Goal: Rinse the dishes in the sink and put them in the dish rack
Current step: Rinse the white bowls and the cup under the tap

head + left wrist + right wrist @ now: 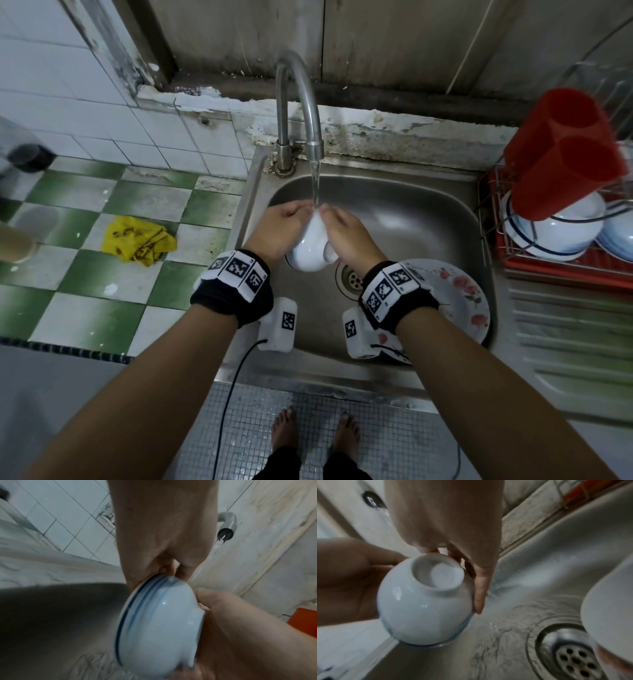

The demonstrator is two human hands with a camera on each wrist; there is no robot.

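A white bowl [311, 243] with a blue rim line is held tilted on its side over the steel sink [411, 212], under water running from the tap [301, 102]. My left hand [298, 214] grips its rim from the left, and my right hand [330, 216] grips it from the right near the foot. In the left wrist view the bowl [154, 628] shows its blue rim lines. The right wrist view shows the bowl's foot ring [440, 574] facing the camera. A floral plate [459, 298] lies in the sink beneath my right wrist.
A wire dish rack [486, 212] on a red tray [561, 270] stands right of the sink, holding a blue-rimmed bowl [555, 236], plates and two red cups [561, 154]. The drain [351, 277] sits below the bowl. A yellow cloth [138, 245] lies on the tiled counter to the left.
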